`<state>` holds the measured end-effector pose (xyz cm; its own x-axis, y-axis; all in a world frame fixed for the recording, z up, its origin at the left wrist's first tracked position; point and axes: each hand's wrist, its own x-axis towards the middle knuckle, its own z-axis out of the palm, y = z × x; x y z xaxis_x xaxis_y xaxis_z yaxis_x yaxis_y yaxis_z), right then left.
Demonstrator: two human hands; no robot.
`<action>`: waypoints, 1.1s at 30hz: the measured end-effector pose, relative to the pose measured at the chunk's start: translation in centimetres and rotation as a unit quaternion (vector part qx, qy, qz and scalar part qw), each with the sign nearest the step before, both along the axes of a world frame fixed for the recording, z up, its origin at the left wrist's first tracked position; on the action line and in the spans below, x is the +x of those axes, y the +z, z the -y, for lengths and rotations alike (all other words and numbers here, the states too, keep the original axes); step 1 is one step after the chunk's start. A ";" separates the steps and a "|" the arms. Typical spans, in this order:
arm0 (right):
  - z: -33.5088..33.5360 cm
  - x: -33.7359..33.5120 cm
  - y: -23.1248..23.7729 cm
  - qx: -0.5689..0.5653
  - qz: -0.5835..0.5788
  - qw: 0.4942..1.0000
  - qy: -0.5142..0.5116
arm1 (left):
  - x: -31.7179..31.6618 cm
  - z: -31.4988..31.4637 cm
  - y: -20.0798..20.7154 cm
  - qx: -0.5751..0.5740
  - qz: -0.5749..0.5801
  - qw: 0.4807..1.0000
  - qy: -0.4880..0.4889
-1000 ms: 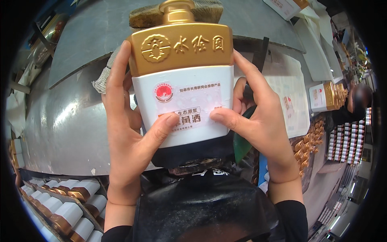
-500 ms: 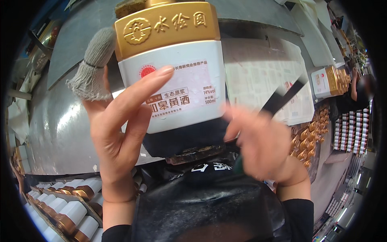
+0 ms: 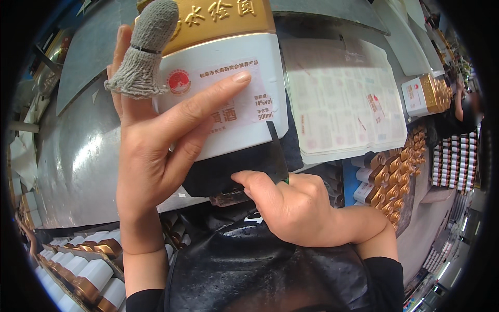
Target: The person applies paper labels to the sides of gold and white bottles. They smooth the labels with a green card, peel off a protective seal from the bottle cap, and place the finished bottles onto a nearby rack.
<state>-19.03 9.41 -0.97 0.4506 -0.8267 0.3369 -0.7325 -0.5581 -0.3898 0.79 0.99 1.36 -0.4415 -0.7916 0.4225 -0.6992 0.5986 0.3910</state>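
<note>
A white, flat-sided bottle with a gold embossed upper part lies on a black pad, a pale printed label on its face. My left hand is over the bottle's left side, fingers stretched, one fingertip on the label and the thumb lower down. A grey knitted cover with a dark band sits on another finger. Held in my right hand is a black flat-bladed tool with a bit of green at its base. Its tip is at the label's lower right corner; whether it touches is unclear.
Right of the bottle lies a stack of printed label sheets on the metal table. Gold-and-white bottles stand in rows at right, more lie in crates at lower left. Another person is at far right.
My right hand has moved left, bringing the tool's tip to the label's lower right corner. My left hand shifted upward and right over the label. The bottle sits slightly higher in view.
</note>
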 end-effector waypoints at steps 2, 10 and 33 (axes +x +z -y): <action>0.0 0.2 -0.1 -0.003 0.006 1.000 -0.002 | 0.2 0.3 -0.7 -0.013 -0.045 0.999 -0.028; 0.0 0.5 -0.1 0.000 0.010 1.000 -0.005 | -0.4 0.2 -0.6 -0.005 -0.059 0.998 -0.008; 0.1 0.6 -0.3 0.007 0.034 0.999 -0.011 | -0.1 0.9 -0.2 -0.037 -0.006 0.998 -0.056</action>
